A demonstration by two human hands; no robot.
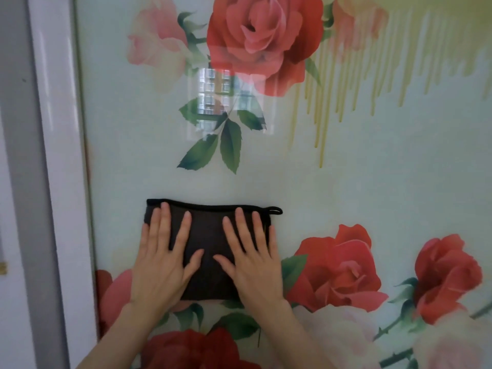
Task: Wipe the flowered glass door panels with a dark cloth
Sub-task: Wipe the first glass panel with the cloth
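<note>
A folded dark cloth with a black hem and a small hanging loop lies flat against the flowered glass door panel. The panel is pale green with red and pink roses and green leaves. My left hand presses on the cloth's left half, fingers spread and pointing up. My right hand presses on its right half the same way. Both palms cover the cloth's lower corners. The cloth sits near the panel's left edge, just above the lower roses.
A white door frame runs vertically left of the glass, with a grey wall strip beyond it. A window reflection shows on the glass above the cloth. Yellow drip-like streaks mark the upper right.
</note>
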